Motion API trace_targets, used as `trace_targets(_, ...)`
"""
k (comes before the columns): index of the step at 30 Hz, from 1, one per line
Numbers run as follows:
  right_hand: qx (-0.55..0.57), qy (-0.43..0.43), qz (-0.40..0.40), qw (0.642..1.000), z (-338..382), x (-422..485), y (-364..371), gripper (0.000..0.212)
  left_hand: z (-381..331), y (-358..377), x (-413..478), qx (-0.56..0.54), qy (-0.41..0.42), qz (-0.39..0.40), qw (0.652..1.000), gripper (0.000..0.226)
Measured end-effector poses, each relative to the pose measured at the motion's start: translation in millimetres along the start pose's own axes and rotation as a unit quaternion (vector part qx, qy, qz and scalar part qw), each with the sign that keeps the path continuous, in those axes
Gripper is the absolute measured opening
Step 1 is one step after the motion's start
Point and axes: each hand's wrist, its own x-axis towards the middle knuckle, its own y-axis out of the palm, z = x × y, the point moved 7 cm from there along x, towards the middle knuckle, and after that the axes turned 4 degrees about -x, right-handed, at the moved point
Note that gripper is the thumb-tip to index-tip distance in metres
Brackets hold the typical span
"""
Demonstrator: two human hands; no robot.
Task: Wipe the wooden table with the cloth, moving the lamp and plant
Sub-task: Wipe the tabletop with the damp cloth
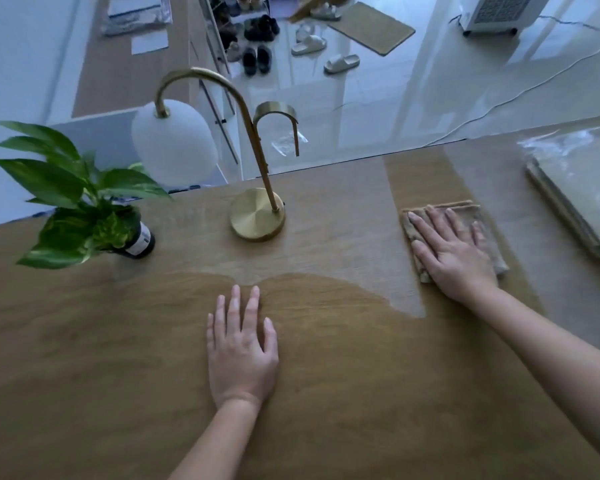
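My right hand (pixel 454 258) is pressing flat, fingers spread, on the soft folded beige cloth (pixel 465 216); left hand (pixel 241 344) flat on the wooden table (pixel 84 375). Brass arched lamp (pixel 257 213) with its white glass globe looks top-heavy, so I'd grab the stem.

Looks to be a home, viewed from close to its entrance. Given away by a shoe rack (pixel 227 29) at the far side with dark shoes (pixel 256 59) paired on the floor before it, pale slippers (pixel 341 62) scattered beside a tan doormat (pixel 371 27), and a glossy white tiled floor (pixel 378 109). Furnished as a living space too: a wooden table (pixel 326 393) bearing a brass lamp (pixel 257 216) with a white globe shade, and a leafy plant (pixel 70 188) rooted in a small dark bottle. Farther off, a white wheeled appliance (pixel 496 12) with a grille front, and a cable (pixel 534 88) trailing across the tiles
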Motion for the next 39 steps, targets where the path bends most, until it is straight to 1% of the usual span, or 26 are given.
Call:
trace_targets(3,0.012,-0.012,-0.004,1.0,21,77,-16,0.058,1,1,2,-0.002,0.005,-0.015,1.0,0.063)
trace_targets(7,0.023,0.006,-0.005,1.0,49,159,-36,0.058,1,3,6,0.001,0.005,-0.018,1.0,0.062)
trace_targets(10,0.026,0.014,0.006,1.0,59,182,-37,0.057,2,4,7,0.0,0.001,-0.013,1.0,0.062)
trace_targets(12,0.025,-0.001,0.009,1.0,58,179,-34,0.058,2,5,7,0.001,0.003,-0.011,1.0,0.062)
trace_targets(15,0.029,-0.028,0.006,0.999,58,153,-27,0.058,2,4,6,-0.002,0.003,-0.011,1.0,0.062)
trace_targets(17,0.03,-0.034,-0.004,0.999,61,119,-18,0.059,1,3,6,-0.003,0.001,-0.004,1.0,0.062)
trace_targets(19,0.026,-0.038,-0.017,0.999,67,74,-8,0.06,-1,1,6,-0.004,0.001,-0.001,1.0,0.062)
trace_targets(24,0.018,-0.043,-0.002,0.999,77,-46,27,0.058,-2,-1,6,-0.007,-0.001,-0.01,1.0,0.062)
trace_targets(30,0.0,-0.023,0.001,1.0,77,-174,56,0.057,-2,-3,0,-0.019,0.004,-0.009,1.0,0.063)
trace_targets(34,0.0,-0.013,0.006,1.0,78,-196,61,0.058,1,-3,-3,-0.029,0.005,-0.011,0.999,0.063)
trace_targets(39,-0.01,-0.028,0.005,1.0,84,-166,52,0.057,1,-3,-1,-0.029,0.005,-0.016,0.999,0.062)
